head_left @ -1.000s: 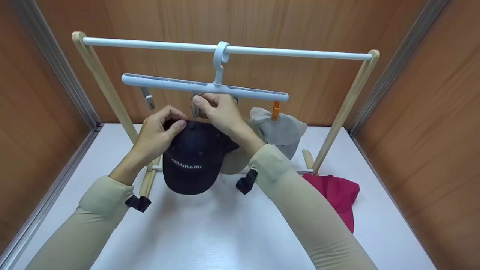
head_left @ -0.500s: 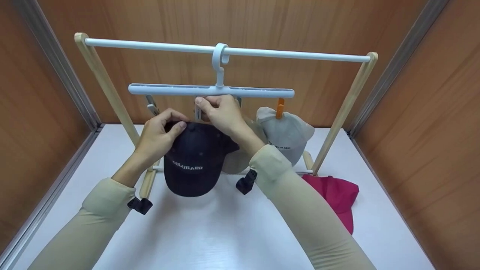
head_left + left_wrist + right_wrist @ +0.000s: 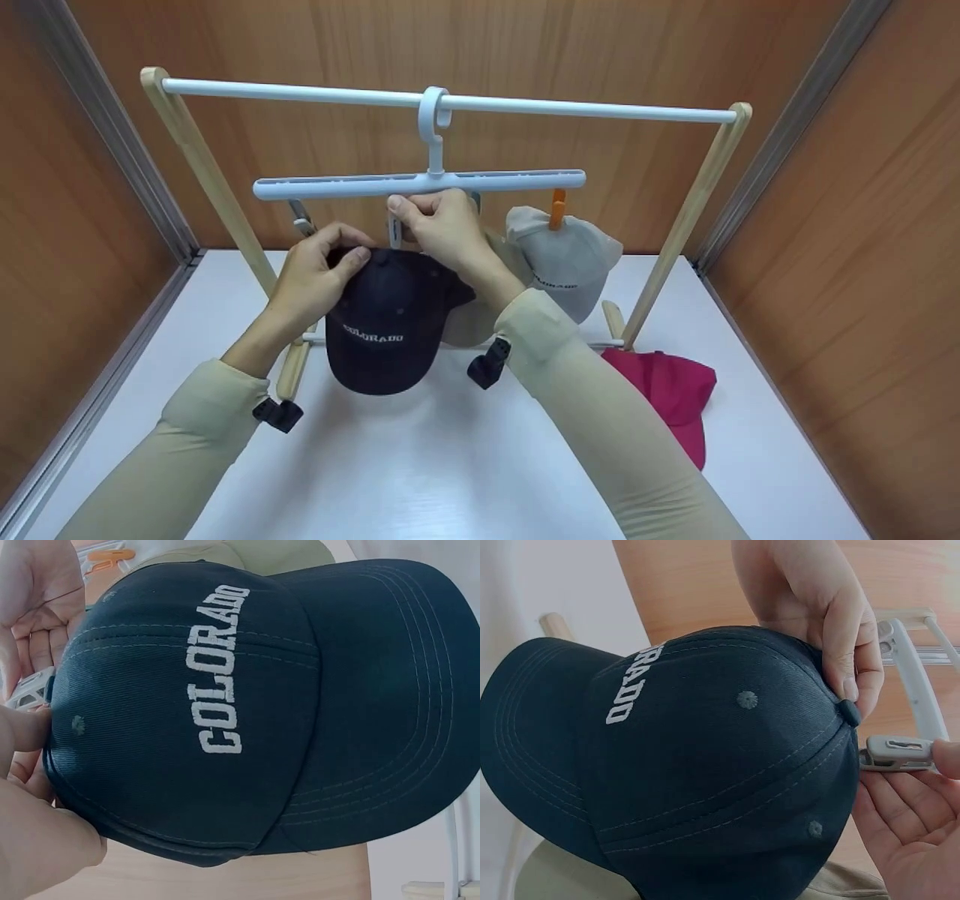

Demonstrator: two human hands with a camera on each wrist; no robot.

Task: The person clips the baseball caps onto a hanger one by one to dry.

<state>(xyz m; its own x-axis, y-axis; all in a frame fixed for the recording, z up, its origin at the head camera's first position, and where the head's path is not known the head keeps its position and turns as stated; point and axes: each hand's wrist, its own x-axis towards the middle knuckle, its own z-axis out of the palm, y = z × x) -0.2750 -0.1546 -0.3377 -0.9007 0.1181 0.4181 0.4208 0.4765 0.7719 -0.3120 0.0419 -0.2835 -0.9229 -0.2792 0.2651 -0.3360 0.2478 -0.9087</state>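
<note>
A navy baseball cap (image 3: 382, 307) with "COLORADO" in white hangs below the pale blue hanger (image 3: 345, 186), brim down. My left hand (image 3: 306, 274) pinches the top of its crown between thumb and fingers. My right hand (image 3: 454, 232) pinches a grey clip (image 3: 898, 752) under the hanger's middle. In the right wrist view the clip's mouth is right at the crown, close to the top button (image 3: 850, 712). Another grey clip (image 3: 301, 219) hangs from the hanger's left end, beside my left fingers.
An orange clip (image 3: 557, 210) holds a light grey cap (image 3: 574, 262) at the hanger's right end. A beige cap (image 3: 466, 324) shows partly behind the navy one. A red cap (image 3: 675, 397) lies on the white table at right. The hanger hooks over a white rod (image 3: 585, 109) with wooden legs.
The hanger's left end has dropped and its right end has risen, so its tilt has reversed slightly. The grey cap has swung a little. Both hands keep their hold, slightly lower.
</note>
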